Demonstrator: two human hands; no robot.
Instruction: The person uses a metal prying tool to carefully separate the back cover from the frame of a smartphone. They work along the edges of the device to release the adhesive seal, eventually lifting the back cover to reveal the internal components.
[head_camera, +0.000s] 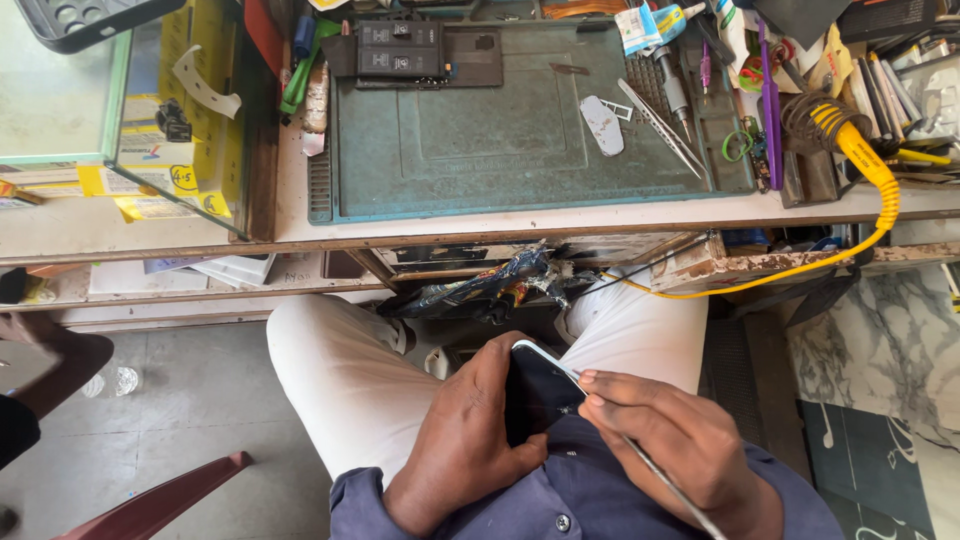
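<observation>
Down in my lap, my left hand grips a dark smartphone, fingers wrapped over its left side and screen. My right hand pinches a thin metal pry tool whose tip meets the phone's right edge. The tool's shaft runs down and to the right past my wrist. Both hands sit close together above my blue shirt and between my white trousers. On the bench above lies a green work mat with an opened phone body at its far edge.
Tweezers, a white pry pick, tubes and screwdrivers lie on the mat's right side. A yellow coiled cable hangs off the bench. A glass case stands at the left. A half-open drawer sits under the bench. A red chair is at lower left.
</observation>
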